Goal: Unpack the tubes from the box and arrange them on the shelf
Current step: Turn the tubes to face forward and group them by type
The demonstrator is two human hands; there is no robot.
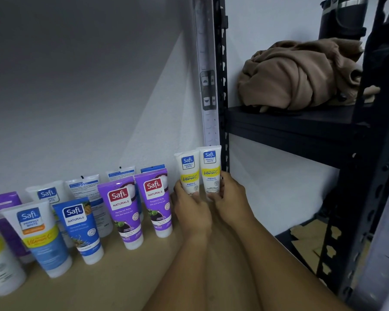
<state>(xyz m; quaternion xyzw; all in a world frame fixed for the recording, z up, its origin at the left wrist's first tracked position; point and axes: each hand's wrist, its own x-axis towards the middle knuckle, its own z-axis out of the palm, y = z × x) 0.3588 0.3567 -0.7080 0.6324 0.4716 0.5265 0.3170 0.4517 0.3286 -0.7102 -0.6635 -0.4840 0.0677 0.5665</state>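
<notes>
L hand (190, 206) grips white Vitamin C tube (189, 173); R hand (230, 198) grips 2nd white Vitamin C tube (210, 170). Both upright, side by side, touching, at far R end of tan shelf (126, 281), next to black rack post (222, 86). To the L: two purple Naturals tubes (154, 203), blue Naturals tube (81, 227), others behind. Brown cloth (301, 72) on rack shelf.

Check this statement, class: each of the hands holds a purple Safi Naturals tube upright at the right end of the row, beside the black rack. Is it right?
One detail is wrong: the colour. The head view shows the left hand and right hand each holding a white Perfect White Vitamin C tube, upright, beside the black rack. The purple Naturals tubes stand untouched to their left.
</notes>
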